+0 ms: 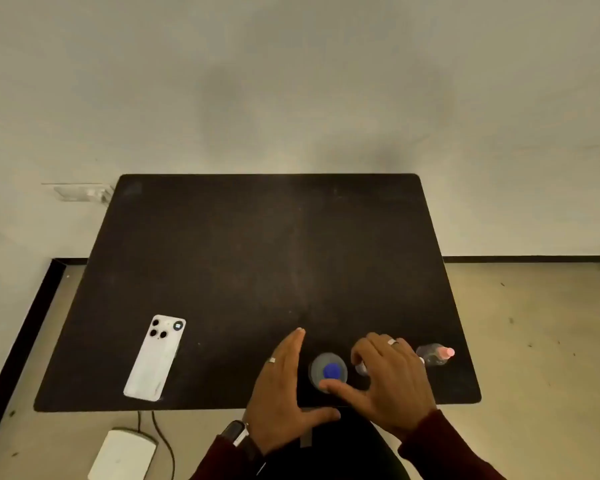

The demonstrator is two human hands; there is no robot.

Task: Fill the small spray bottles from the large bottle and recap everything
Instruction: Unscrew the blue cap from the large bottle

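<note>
Fingers of the left hand (284, 386) lie flat and together beside the large bottle (328, 370), blue cap on; the right hand (392, 379) curls over a small spray bottle (361, 367), grip unclear. Another, pink-topped (437, 355), stands just beyond. Steadying the large bottle's body while uncapping seems wise. All sit near the tabletop's (257, 237) front edge; open room lies behind.

Head view, down onto table (222, 254)
</note>
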